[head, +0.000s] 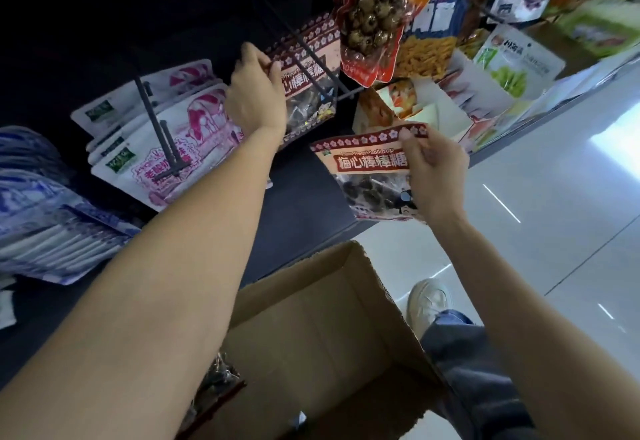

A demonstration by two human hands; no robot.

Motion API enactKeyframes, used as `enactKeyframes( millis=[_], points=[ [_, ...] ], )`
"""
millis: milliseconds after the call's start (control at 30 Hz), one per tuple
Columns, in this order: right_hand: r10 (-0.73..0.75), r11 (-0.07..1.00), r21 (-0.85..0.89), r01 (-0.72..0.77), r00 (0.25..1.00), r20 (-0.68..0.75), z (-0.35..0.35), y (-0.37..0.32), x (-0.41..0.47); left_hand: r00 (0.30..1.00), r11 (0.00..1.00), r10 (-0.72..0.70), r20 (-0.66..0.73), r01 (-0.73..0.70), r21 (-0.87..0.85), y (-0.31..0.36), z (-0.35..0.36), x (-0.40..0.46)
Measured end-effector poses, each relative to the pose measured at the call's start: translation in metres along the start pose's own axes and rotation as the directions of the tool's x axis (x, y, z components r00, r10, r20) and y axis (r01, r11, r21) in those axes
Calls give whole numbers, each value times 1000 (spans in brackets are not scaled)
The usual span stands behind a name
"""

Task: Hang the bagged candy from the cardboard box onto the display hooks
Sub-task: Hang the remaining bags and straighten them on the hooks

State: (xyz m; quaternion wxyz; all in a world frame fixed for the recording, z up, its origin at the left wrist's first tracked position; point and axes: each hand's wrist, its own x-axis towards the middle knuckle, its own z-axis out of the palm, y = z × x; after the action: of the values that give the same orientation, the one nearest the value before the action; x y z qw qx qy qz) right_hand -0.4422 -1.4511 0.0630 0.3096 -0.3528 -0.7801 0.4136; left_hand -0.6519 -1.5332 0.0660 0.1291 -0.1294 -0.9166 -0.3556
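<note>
My right hand pinches the top edge of a dark-red lollipop candy bag, held in the air below the rack. My left hand reaches up to several matching candy bags hanging on a black display hook, fingers curled on their top edge. The open cardboard box stands on the floor below, with one more dark bag visible at its left inside edge, partly hidden by my left arm.
Pink-and-white bags hang on a hook to the left, blue-white bags further left. Red snack bags and green ones hang to the right. My shoe stands on the glossy white floor beside the box.
</note>
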Motion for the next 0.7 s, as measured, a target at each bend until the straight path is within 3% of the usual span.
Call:
enactKeyframes(
  millis=[133,200,300,367,500,700],
  points=[
    [20,994,108,-31,995,97,-5,-14,4,933,937,324,-159,-339,-81,3,-19,-39],
    [66,983,164,-81,993,93,-4,-17,6,919,907,384,-93,-394,-148,-4,-33,-67],
    [138,959,237,-157,986,97,4,-16,14,915,946,314,252,-280,-164,-26,-45,-86],
    [164,952,243,-187,980,112,11,-17,22,912,955,225,344,-137,-263,-36,-49,-83],
    [144,965,206,-161,985,95,28,-22,46,930,921,135,342,9,-388,-28,-53,-68],
    [191,970,124,-207,973,129,50,-17,71,953,969,90,291,-16,-246,-18,-46,-57]
  ],
)
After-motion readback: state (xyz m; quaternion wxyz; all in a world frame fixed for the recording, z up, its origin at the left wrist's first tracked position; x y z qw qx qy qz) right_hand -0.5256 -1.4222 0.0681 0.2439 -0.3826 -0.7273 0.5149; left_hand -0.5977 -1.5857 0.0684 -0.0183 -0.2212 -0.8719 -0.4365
